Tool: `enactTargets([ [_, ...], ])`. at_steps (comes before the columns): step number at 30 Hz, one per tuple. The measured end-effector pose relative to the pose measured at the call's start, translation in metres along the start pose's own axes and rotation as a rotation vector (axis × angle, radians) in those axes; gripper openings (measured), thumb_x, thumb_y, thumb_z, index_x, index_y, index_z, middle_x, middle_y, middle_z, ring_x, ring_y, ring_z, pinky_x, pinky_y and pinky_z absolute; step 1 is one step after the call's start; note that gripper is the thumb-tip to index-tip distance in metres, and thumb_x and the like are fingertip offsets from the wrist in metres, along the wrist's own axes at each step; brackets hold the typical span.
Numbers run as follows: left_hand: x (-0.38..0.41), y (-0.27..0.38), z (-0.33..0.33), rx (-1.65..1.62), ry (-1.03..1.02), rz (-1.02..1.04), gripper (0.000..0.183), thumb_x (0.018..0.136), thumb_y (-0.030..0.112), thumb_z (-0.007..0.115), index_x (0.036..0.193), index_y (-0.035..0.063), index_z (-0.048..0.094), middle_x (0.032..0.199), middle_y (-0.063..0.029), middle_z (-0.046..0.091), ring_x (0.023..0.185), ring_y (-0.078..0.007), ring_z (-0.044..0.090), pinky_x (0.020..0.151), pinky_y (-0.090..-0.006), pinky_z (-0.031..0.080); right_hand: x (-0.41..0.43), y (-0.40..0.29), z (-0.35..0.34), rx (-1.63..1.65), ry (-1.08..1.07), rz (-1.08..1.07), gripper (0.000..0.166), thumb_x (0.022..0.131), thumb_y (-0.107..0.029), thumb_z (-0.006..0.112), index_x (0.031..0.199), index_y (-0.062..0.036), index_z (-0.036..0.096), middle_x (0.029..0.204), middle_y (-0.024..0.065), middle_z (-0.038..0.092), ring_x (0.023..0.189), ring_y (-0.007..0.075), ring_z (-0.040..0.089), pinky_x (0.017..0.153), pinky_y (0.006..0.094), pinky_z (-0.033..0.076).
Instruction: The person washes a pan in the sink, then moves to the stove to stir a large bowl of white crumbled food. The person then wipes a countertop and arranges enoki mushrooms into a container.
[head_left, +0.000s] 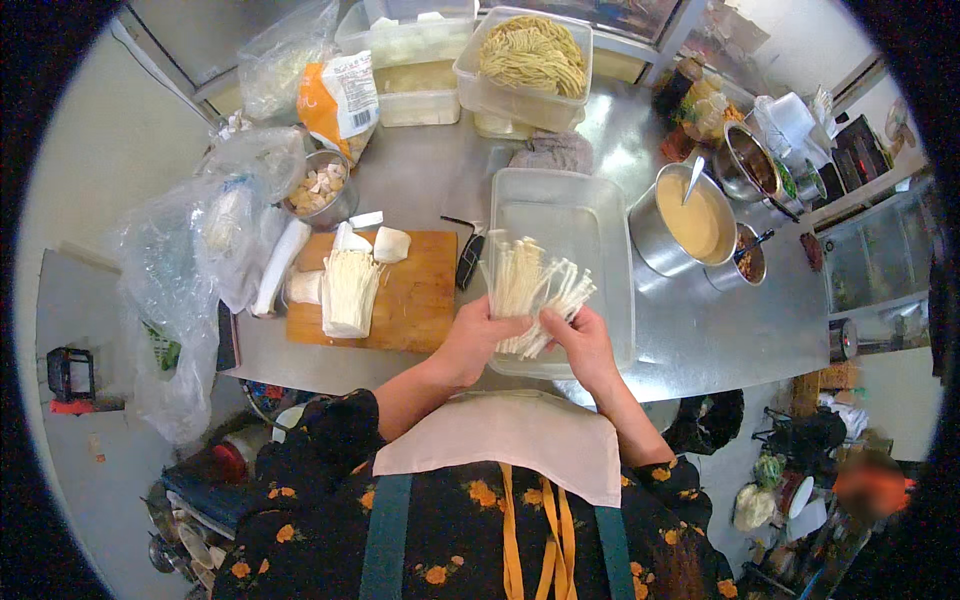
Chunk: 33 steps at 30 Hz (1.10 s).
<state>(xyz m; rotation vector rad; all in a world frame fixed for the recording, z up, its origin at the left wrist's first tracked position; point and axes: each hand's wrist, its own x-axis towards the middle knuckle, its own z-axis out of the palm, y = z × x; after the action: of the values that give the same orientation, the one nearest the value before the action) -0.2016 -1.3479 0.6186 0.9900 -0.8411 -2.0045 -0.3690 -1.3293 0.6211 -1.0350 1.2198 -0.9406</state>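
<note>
Over the near half of a translucent plastic tub (559, 199), my left hand (480, 337) grips a bunch of enoki mushrooms (517, 274). My right hand (577, 334) pinches a smaller part of the enoki, fanned out to the right. To the left, a thicker enoki bundle (349, 296) lies on a wooden cutting board (416, 300), with white mushroom chunks (391, 244) by its top end. A black-handled folding peeler or knife (470, 259) rests between board and tub; its exact kind is unclear.
A steel pot of tan sauce (694, 217) with a spoon stands right of the tub, beside a smaller pot (750, 259). Behind are a grey cloth (551, 152) and a container of noodles (532, 60). Plastic bags (180, 247), a long white mushroom (281, 266) and a pot of chunks (319, 187) lie left.
</note>
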Motion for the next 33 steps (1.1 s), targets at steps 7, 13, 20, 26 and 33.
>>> enactTargets([
  [7, -0.007, -0.007, 0.014, 0.265, -0.018, 0.07, 0.032, 0.074, 0.011, 0.061, 0.103, -0.0008, 0.052, 0.094, -0.006, 0.058, 0.084, -0.0132, 0.054, 0.075, -0.0269, 0.043, -0.007, -0.001, -0.014, 0.061, -0.035, 0.016, 0.021, 0.082, -0.018, 0.056, 0.093, -0.0012, 0.056, 0.081, 0.0049, 0.059, 0.065, 0.0105, 0.054, 0.055, 0.0242, 0.045],
  [13, -0.015, 0.003, 0.016, 0.081, 0.071, 0.095, 0.03, 0.075, 0.012, 0.06, 0.102, -0.0002, 0.053, 0.094, -0.005, 0.057, 0.085, -0.0125, 0.053, 0.076, -0.0275, 0.042, -0.01, -0.003, -0.014, 0.08, 0.006, 0.026, 0.017, 0.08, -0.019, 0.058, 0.085, -0.0032, 0.059, 0.069, 0.0004, 0.059, 0.056, 0.0072, 0.052, 0.049, 0.0214, 0.04],
  [20, -0.018, 0.009, 0.042, 0.379, 0.015, 0.15, 0.025, 0.075, 0.01, 0.058, 0.097, -0.0006, 0.055, 0.085, -0.0026, 0.057, 0.076, -0.0102, 0.052, 0.069, -0.0243, 0.042, 0.0, 0.0, -0.013, -0.019, -0.066, -0.03, 0.021, 0.079, -0.023, 0.058, 0.083, -0.0018, 0.059, 0.068, 0.0007, 0.058, 0.054, 0.0072, 0.05, 0.047, 0.0219, 0.039],
  [26, -0.007, 0.006, 0.003, 0.178, 0.102, 0.083, 0.025, 0.076, 0.015, 0.057, 0.096, 0.0004, 0.055, 0.088, -0.0054, 0.059, 0.081, -0.012, 0.054, 0.074, -0.0269, 0.042, 0.001, -0.002, -0.028, 0.111, 0.037, 0.049, 0.021, 0.081, -0.022, 0.055, 0.089, -0.0023, 0.058, 0.075, 0.002, 0.058, 0.06, 0.0075, 0.051, 0.05, 0.0218, 0.039],
  [33, -0.007, 0.004, 0.032, 0.464, -0.03, 0.119, 0.028, 0.076, 0.015, 0.058, 0.099, -0.0006, 0.055, 0.09, -0.0051, 0.058, 0.08, -0.0118, 0.053, 0.074, -0.0275, 0.042, 0.0, -0.007, -0.017, -0.088, -0.064, 0.128, 0.022, 0.079, -0.02, 0.056, 0.091, -0.0018, 0.057, 0.077, 0.0024, 0.058, 0.065, 0.0089, 0.053, 0.053, 0.0229, 0.041],
])
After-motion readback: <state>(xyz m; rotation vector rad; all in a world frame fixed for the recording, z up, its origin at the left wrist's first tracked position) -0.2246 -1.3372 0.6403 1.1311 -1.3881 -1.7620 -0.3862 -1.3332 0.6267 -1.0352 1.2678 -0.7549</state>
